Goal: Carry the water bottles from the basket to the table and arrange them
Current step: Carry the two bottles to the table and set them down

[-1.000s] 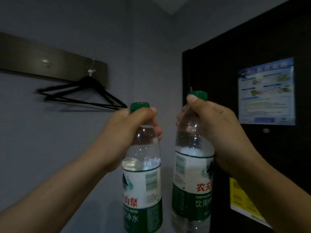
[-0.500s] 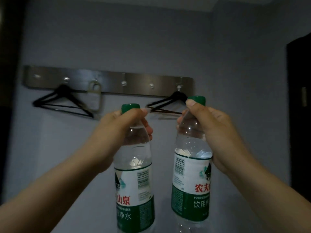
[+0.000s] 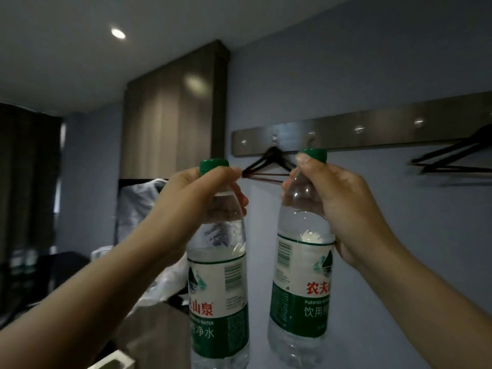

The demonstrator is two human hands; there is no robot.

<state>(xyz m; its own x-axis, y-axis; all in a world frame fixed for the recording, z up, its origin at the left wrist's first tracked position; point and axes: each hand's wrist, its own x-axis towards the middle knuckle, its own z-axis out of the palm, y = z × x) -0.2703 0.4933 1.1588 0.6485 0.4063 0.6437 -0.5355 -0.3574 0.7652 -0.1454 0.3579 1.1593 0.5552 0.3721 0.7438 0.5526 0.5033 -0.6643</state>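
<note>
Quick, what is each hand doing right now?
Left hand: closed, holding the left bottle by its neck.
Right hand: closed, holding the right bottle by its neck.

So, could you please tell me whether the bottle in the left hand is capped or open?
Capped: the green cap sits on the bottle, just above the left hand gripping its neck.

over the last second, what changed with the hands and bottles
The head turned left: the hook rail slid right across the view, the dark door left it, and a cabinet and ceiling light came in. Nothing was taken or let go. The left hand still grips the left bottle by its neck, the right hand the right bottle, both upright, side by side.
</note>
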